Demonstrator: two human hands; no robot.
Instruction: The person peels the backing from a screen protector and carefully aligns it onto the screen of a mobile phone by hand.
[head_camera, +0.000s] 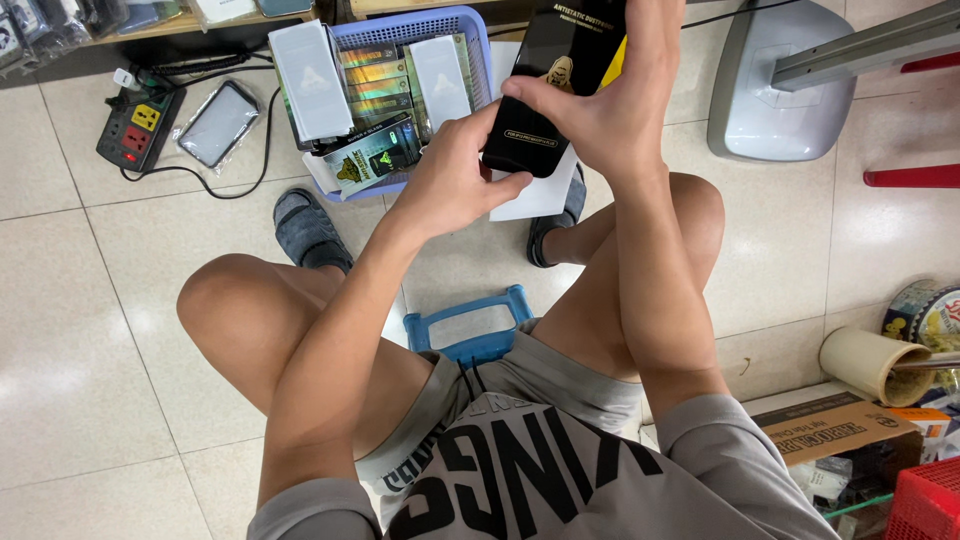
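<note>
I sit on a low blue stool (470, 325) and hold a flat black box (550, 80) with a yellow edge above the floor. My right hand (615, 90) wraps its far side, thumb across the lower end. My left hand (455, 180) pinches the box's near bottom corner. Just beyond is a blue plastic basket (400, 30) packed with similar flat boxes, white and holographic, some upright. A white sheet (540, 195) lies on the floor under the box.
A power strip (140, 125) with cables and a bagged phone-shaped item (218, 122) lie at far left. A grey fan base (775, 90) stands at right. A cardboard box (850, 430), paper roll (875, 362) and red crate (925, 500) sit at lower right.
</note>
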